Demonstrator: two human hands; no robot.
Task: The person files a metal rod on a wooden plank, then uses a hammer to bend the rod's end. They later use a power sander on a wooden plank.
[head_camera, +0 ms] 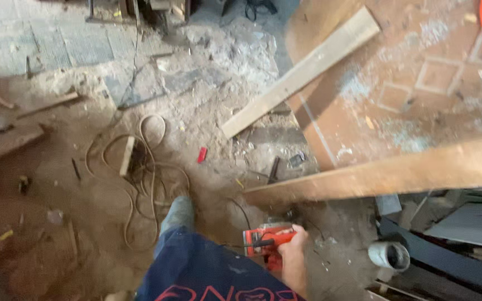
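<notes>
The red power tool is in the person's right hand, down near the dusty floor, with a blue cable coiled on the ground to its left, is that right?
Not quite. The head view shows the coiled cable is tan or beige, not blue. The rest holds: the right hand grips the red power tool low over the dusty floor, and the cable lies to its left.

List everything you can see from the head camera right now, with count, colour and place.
power tool: one, red-orange, low centre, in the right hand
pale plank: one, light wood, leaning top centre
long board: one, brown, across the right
round sheet: one, reddish brown, top right
cable: one, tan, coiled on the dirt floor, left of centre
small red object: one, red, centre floor
pipe end: one, grey, lower right
right hand: one, gripping the power tool
left hand: not in view
</notes>
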